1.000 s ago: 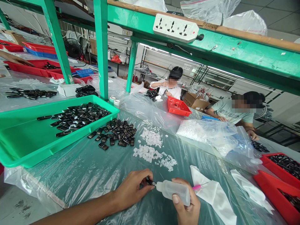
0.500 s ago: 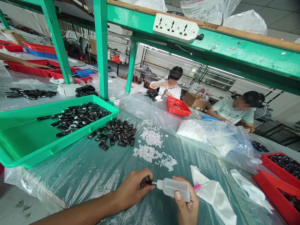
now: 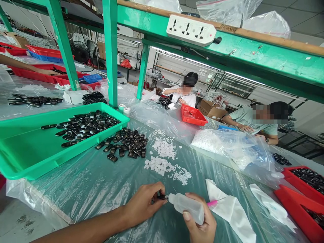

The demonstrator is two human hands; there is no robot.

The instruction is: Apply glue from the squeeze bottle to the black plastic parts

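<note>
My left hand pinches a small black part just above the plastic-covered table. My right hand is wrapped round a translucent squeeze bottle, whose nozzle touches the black part. A pink cap lies right of the bottle on a white cloth. Beyond my hands lie piles of small white pieces and loose black parts.
A green tray of black parts sits at the left. Red trays with black parts stand at the right, and a bag of white pieces lies behind. Two co-workers sit across the bench. Green frame posts rise ahead.
My hands stay together at the near edge; the right hand has shifted its grip on the bottle slightly. A co-worker at the right has leaned a little further right.
</note>
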